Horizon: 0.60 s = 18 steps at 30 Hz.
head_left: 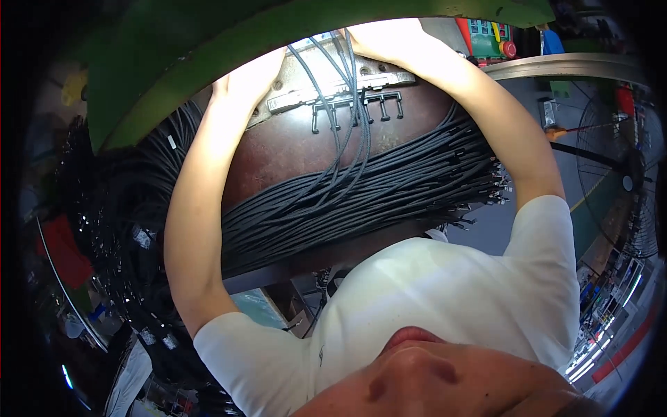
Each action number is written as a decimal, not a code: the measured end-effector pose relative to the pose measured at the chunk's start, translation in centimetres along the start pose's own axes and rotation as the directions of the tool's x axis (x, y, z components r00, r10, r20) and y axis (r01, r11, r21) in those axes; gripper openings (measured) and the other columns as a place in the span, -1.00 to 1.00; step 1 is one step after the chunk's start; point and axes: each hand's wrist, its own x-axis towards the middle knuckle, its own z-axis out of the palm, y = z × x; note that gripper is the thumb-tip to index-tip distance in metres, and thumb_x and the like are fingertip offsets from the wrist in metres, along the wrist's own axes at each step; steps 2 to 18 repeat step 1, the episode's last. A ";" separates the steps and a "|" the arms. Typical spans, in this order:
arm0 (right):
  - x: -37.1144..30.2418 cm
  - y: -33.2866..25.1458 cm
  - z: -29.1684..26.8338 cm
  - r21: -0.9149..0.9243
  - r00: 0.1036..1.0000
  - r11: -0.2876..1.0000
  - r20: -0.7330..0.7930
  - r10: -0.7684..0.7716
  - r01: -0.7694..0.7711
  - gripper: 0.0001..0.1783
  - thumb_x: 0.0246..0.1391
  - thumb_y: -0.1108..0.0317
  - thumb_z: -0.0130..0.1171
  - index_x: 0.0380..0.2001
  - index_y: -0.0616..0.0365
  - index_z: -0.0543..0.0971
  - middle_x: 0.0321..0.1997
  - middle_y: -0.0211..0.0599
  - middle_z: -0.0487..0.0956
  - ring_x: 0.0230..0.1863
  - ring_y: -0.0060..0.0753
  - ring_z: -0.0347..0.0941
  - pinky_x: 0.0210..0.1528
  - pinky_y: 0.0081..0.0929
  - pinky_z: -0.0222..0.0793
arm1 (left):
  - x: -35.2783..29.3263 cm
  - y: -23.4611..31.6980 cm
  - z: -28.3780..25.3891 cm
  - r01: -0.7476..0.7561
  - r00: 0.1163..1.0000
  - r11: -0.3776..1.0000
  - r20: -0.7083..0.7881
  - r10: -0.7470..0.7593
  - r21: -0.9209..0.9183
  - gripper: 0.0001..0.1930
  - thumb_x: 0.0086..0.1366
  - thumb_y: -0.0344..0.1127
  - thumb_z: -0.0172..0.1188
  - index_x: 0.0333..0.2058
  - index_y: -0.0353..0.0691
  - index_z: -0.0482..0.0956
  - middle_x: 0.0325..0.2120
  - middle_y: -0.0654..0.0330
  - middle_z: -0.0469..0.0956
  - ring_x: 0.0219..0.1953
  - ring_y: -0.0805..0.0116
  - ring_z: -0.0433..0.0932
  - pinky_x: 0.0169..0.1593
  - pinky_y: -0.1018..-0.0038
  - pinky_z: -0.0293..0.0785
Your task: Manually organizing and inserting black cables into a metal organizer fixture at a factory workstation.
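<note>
Both my arms reach up to a metal fixture (pixel 340 94) under a green machine frame (pixel 229 48). My left hand (pixel 253 78) is at the fixture's left side, its fingers cut off from sight by the frame. At the upper right of the fixture is my right hand (pixel 382 40), washed out by bright light, its fingertips near several dark cables (pixel 357 104). Whether it grips them cannot be made out. These cables run down across the fixture toward me. A black comb-like piece with prongs (pixel 384 105) sits along the fixture's near edge.
A thick bundle of black cables (pixel 347 187) lies across the brown table (pixel 271 156) before me. More dark cables (pixel 132 208) hang at the left. A red button (pixel 508 48) is at the upper right, and a large fan (pixel 625 174) stands to the right.
</note>
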 end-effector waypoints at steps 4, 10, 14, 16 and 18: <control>0.1 0.2 0.0 0.000 1.000 1.000 0.001 -0.002 0.002 -0.64 0.18 0.31 -0.05 0.03 0.16 0.41 0.07 -0.15 0.42 0.08 -0.35 0.32 0.12 -0.48 0.25 | -0.1 -0.1 0.1 0.000 1.000 1.000 0.000 0.000 0.002 -0.74 0.11 -0.13 0.21 -0.27 -0.12 0.57 -0.43 0.15 0.56 -0.37 0.19 0.54 -0.28 0.35 0.47; 0.1 0.2 0.0 0.000 1.000 1.000 0.001 -0.002 0.002 -0.64 0.18 0.31 -0.05 0.03 0.16 0.41 0.07 -0.15 0.42 0.08 -0.35 0.32 0.12 -0.48 0.25 | -0.1 -0.1 0.1 0.000 1.000 1.000 0.000 0.000 0.002 -0.74 0.11 -0.13 0.21 -0.27 -0.12 0.57 -0.43 0.15 0.56 -0.37 0.19 0.54 -0.28 0.35 0.47; 0.1 0.2 0.0 0.000 1.000 1.000 0.001 -0.002 0.002 -0.64 0.18 0.31 -0.05 0.03 0.16 0.41 0.07 -0.15 0.42 0.08 -0.35 0.32 0.12 -0.48 0.25 | -0.1 -0.1 0.1 0.000 1.000 1.000 0.000 0.000 0.002 -0.74 0.11 -0.13 0.21 -0.27 -0.12 0.57 -0.43 0.15 0.56 -0.37 0.19 0.54 -0.28 0.35 0.47; 0.1 0.2 0.0 0.000 1.000 1.000 0.001 -0.002 0.002 -0.64 0.18 0.31 -0.05 0.03 0.16 0.41 0.07 -0.15 0.42 0.08 -0.35 0.32 0.12 -0.48 0.25 | -0.1 -0.1 0.1 0.000 1.000 1.000 0.000 0.000 0.002 -0.74 0.11 -0.13 0.21 -0.27 -0.12 0.57 -0.43 0.15 0.56 -0.37 0.19 0.54 -0.28 0.35 0.47; 0.1 0.2 0.0 0.000 1.000 1.000 0.001 -0.002 0.002 -0.64 0.18 0.31 -0.05 0.03 0.16 0.41 0.07 -0.15 0.42 0.08 -0.35 0.32 0.12 -0.48 0.25 | -0.1 -0.1 0.1 0.000 1.000 1.000 0.000 0.000 0.002 -0.74 0.11 -0.13 0.21 -0.27 -0.12 0.57 -0.43 0.15 0.56 -0.37 0.19 0.54 -0.28 0.35 0.47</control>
